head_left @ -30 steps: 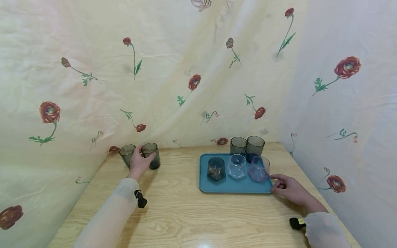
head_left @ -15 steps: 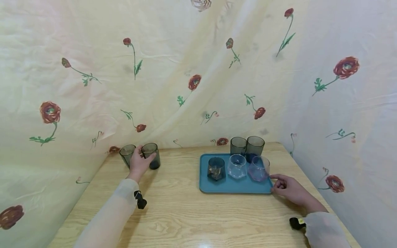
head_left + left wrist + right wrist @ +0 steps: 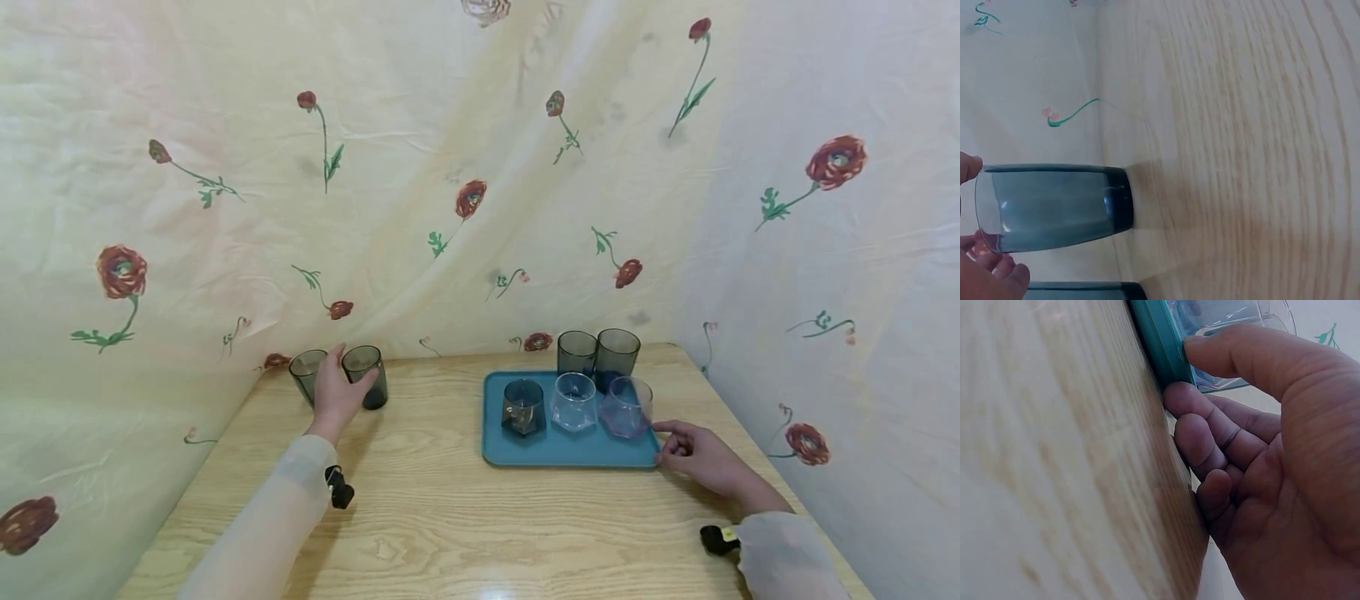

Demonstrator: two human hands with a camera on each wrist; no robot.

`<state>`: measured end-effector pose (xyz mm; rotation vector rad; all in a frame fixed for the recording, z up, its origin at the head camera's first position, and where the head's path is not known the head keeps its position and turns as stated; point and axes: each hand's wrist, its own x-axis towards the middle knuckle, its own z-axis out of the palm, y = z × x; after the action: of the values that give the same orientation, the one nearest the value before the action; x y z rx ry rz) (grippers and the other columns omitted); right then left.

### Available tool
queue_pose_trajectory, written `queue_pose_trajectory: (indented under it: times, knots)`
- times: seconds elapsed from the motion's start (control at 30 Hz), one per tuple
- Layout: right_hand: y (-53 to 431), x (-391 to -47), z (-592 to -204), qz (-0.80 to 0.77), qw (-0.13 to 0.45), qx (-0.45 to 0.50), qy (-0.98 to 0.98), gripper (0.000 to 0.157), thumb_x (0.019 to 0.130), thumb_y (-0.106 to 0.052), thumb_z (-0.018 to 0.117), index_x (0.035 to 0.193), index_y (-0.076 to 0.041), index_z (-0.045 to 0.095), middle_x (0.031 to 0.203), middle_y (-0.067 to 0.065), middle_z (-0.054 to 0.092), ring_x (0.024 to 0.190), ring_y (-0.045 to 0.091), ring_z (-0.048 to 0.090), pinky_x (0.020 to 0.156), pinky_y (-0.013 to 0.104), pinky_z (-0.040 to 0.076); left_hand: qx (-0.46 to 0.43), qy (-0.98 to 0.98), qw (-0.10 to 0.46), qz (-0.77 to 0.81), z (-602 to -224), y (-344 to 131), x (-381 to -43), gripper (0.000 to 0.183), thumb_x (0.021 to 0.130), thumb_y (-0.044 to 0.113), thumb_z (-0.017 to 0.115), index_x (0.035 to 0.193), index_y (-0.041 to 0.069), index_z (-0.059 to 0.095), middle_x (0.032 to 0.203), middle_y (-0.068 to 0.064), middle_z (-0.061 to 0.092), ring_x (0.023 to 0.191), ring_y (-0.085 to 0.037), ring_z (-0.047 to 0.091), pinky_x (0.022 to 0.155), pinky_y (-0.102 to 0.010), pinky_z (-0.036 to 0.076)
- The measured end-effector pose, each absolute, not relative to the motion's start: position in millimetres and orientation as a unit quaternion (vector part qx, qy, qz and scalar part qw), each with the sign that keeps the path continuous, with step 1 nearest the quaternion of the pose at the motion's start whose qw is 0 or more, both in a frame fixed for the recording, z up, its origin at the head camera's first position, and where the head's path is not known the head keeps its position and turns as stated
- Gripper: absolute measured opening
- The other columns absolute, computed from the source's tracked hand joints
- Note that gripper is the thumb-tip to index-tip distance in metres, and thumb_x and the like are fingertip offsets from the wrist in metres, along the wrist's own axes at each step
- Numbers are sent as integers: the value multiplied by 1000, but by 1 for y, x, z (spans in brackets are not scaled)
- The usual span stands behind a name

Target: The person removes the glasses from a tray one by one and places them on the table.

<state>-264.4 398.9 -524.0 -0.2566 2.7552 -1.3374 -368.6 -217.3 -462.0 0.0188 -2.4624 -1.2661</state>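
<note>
On the left of the table, my left hand (image 3: 337, 393) is at a dark smoky drinking glass (image 3: 372, 385), its fingers spread around the rim. In the left wrist view, the thumb lies right at the rim of this upright glass (image 3: 1054, 206), with other fingers on the opposite side. A second smoky glass (image 3: 303, 375) stands just left, partly hidden by the hand. My right hand (image 3: 701, 458) pinches the near right corner of a blue tray (image 3: 570, 456), thumb at its edge and fingers curled below. On the tray stand a dark faceted glass (image 3: 522, 410), a clear one (image 3: 574, 404) and a pinkish one (image 3: 628, 410).
Two tall smoky glasses, one at left (image 3: 577, 352) and one at right (image 3: 618, 354), stand at the tray's back edge. Flowered cloth (image 3: 420, 208) hangs behind and beside the wooden table (image 3: 435, 517).
My left hand's fingers have straightened and come slightly away from the glass rim. The right hand, tray and glasses stay where they were.
</note>
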Motion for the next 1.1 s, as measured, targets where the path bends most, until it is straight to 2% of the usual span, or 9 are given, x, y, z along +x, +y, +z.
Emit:
queue_pose_trajectory:
  times: [0.3,0.47,0.73,0.97,1.1]
  knots:
    - [397,-262,-522,-429,30,-79,899,60,95,-12,77,145,8,51,88,6,63,75,17,56,66,25,47,-12,-861,233,-452,-441,-201,-364,78,97,27,77,161,11,37,160,-17,37,148,-40,34,118,-60,32]
    - [398,-261,-523,-430,28,-82,899,60,95,-11,77,145,9,51,88,8,63,75,17,56,65,26,47,-44,-852,251,-458,-428,-190,-362,74,98,30,77,160,13,40,160,-15,38,148,-38,35,118,-59,32]
    - [397,-261,-522,-430,28,-81,899,60,94,-10,78,145,8,52,87,8,63,76,18,56,66,26,48,-92,-825,247,-499,-411,-169,-366,72,98,25,78,158,11,42,157,-16,41,146,-37,37,119,-56,31]
    - [398,-263,-523,-431,25,-88,898,60,95,-11,77,146,9,50,88,7,63,76,17,56,66,26,48,-122,-813,221,-525,-398,-149,-369,73,99,35,76,158,11,41,157,-16,39,146,-35,36,120,-53,31]
    - [399,-263,-524,-435,25,-91,895,60,95,-10,77,145,9,51,87,8,63,75,16,56,66,26,48,-125,-809,208,-535,-394,-137,-372,73,99,33,76,158,8,41,157,-15,40,147,-32,37,120,-51,32]
